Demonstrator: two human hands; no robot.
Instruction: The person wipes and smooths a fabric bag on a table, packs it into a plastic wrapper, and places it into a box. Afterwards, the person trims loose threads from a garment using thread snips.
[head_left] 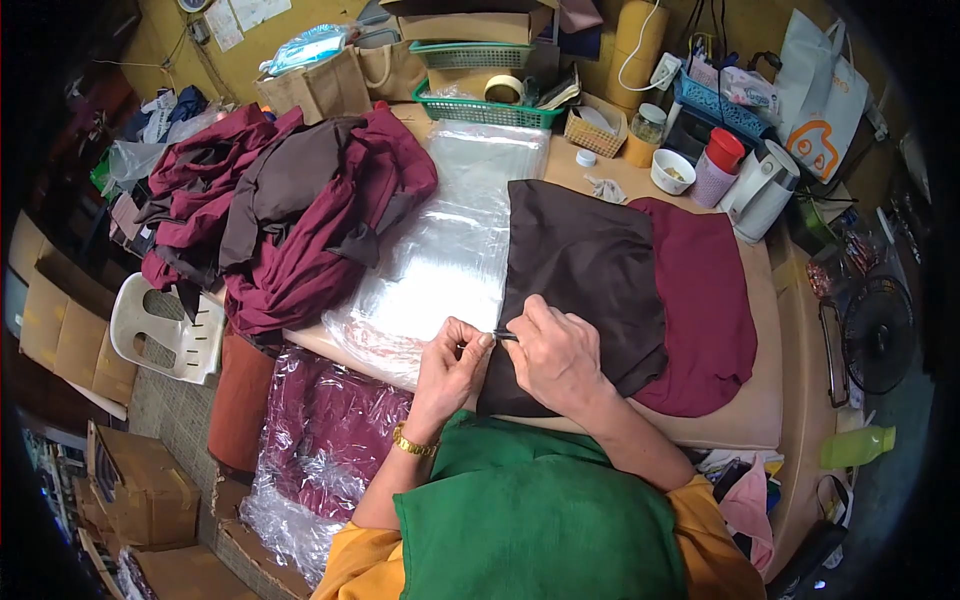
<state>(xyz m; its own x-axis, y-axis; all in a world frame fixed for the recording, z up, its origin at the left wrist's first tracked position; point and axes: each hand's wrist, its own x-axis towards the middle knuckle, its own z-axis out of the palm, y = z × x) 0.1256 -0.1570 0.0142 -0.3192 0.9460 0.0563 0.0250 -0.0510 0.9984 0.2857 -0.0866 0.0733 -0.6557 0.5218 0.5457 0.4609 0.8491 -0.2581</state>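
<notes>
Both my hands meet over the front left corner of a dark brown cloth lying on the table. My left hand, with a gold watch at its wrist, pinches thumb against forefinger; what lies between them is too small to make out. My right hand is closed round a thin dark object whose tip reaches the left fingertips; its kind cannot be told. Maroon cloth sticks out to the right of the brown cloth. Left of it lies a stack of clear plastic bags.
A heap of maroon and brown garments covers the table's left side. Green baskets, a white bowl, a red-lidded container and a kettle stand along the back. Plastic-wrapped maroon cloth is below the table edge, near a white stool.
</notes>
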